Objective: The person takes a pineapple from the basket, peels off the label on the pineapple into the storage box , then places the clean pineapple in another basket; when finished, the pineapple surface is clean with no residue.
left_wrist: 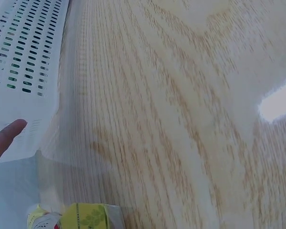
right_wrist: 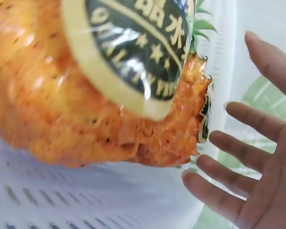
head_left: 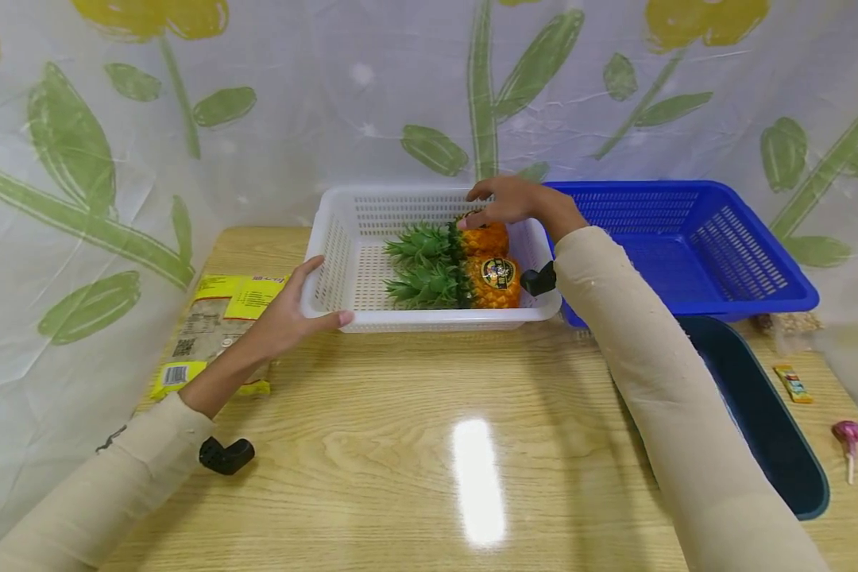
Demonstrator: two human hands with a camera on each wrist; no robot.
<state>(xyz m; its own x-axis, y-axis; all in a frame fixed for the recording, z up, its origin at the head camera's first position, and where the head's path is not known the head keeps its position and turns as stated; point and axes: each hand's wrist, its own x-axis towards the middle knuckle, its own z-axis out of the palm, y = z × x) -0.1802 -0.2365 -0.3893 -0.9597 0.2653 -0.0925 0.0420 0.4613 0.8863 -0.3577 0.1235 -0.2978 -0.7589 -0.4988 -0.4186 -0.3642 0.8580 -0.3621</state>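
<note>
Toward the far edge of the wooden surface [head_left: 429, 445] stands a white perforated basket [head_left: 343, 262] holding two pineapples side by side, crowns pointing to the left edge. The right hand [head_left: 504, 202] reaches over the basket's far right corner, its fingers spread and straight above the far pineapple [head_left: 485, 238]; the right wrist view shows the fingers [right_wrist: 238, 162] open beside the fruit's wrapped skin, with no curl round it, and whether the tips rest on it cannot be told. The near pineapple [head_left: 496, 282] carries a dark round label and lies against the basket's near wall. The left hand [head_left: 293, 306] sits at the basket's near left corner, thumb along the front rim and fingers straight against the side wall, steadying rather than clasping. Judged from this, the step in hand is the seating of the far pineapple in the basket, with the right grip wide and holding nothing. The next move would call for drawing the right hand clear of the rim without dragging the fruit, the left hand keeping the light basket from sliding. A blue basket [head_left: 693, 246] stands just beside the white one toward the right edge, a dark tub [head_left: 765, 421] nearer along that edge, and a yellow packet [head_left: 218, 318] by the left edge.
</note>
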